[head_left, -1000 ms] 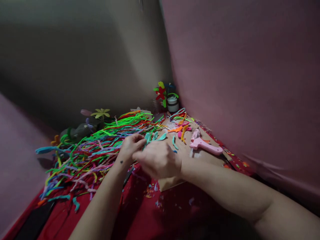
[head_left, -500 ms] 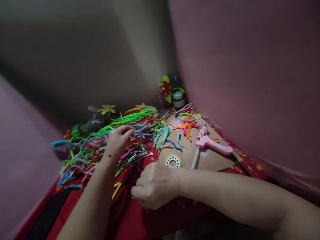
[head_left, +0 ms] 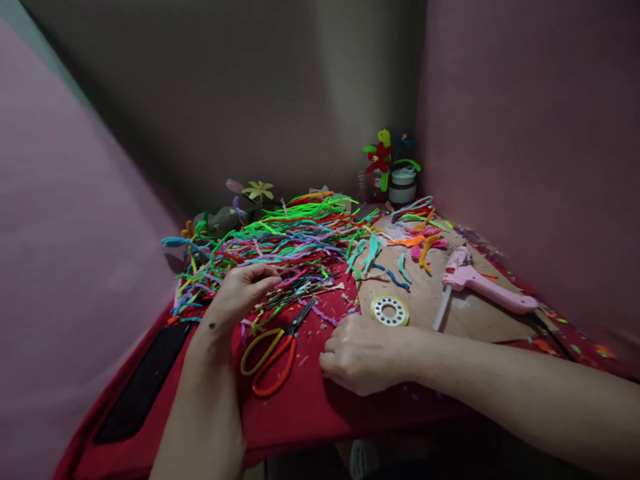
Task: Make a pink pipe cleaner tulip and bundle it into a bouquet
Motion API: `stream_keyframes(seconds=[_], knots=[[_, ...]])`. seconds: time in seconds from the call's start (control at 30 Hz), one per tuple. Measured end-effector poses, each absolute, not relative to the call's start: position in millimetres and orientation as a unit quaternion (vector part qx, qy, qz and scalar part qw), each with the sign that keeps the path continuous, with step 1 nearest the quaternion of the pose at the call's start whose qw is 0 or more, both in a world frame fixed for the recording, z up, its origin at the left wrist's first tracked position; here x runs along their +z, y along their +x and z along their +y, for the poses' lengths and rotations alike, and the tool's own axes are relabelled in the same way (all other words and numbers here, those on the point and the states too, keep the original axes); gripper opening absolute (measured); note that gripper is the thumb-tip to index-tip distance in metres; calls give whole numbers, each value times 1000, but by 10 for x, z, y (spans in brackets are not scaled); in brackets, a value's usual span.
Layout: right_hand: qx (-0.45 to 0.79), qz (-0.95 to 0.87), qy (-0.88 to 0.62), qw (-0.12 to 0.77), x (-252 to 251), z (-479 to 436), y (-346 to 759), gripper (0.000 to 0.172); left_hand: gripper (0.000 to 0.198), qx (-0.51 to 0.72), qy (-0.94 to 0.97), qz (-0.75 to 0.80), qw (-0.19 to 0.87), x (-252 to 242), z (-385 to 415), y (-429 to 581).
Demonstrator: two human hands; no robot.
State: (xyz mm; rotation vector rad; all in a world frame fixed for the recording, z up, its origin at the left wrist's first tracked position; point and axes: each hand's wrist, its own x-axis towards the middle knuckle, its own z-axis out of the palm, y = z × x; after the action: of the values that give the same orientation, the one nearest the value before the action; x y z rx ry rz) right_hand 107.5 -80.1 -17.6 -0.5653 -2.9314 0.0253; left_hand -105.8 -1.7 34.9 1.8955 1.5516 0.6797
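Note:
My left hand (head_left: 246,288) hovers at the front edge of a heap of colourful pipe cleaners (head_left: 300,220). Its thumb and fingers are pinched together; whatever lies between them is too small to make out. Scissors (head_left: 273,360) with one orange-red and one yellow handle loop rest on the red cloth between my hands, blades pointing away. My right hand (head_left: 365,353) is curled closed low over the cloth, just in front of a roll of tape (head_left: 390,311). Its fingertips are hidden, so I cannot see what it holds, if anything.
A pink glue gun (head_left: 490,288) lies on a brown board (head_left: 475,323) at right, beside bent pipe-cleaner pieces (head_left: 425,250). A black flat object (head_left: 145,383) lies at left. Pipe-cleaner flowers (head_left: 380,159) and a white-grey jar (head_left: 403,185) stand at the back. Walls enclose the table.
My view has swung left, so everything appears farther right. My hands have moved apart, and the scissors, mostly covered before, now show between them. Both hands remain closed.

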Motion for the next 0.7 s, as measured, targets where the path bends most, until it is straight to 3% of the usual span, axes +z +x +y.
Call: stream_keyframes(seconds=[0.33,0.43,0.7], knots=[[13,-976,-192,100,-238,-775,1080,16,20,178,844,507,4,-96,200,-889],[15,-976,-194,95,-224,-773,1087,15,13,161,851,500,-19,-170,228,-862],[18,-975,-200,95,-245,-758,1080,17,16,154,856,494,-18,-246,295,-904]])
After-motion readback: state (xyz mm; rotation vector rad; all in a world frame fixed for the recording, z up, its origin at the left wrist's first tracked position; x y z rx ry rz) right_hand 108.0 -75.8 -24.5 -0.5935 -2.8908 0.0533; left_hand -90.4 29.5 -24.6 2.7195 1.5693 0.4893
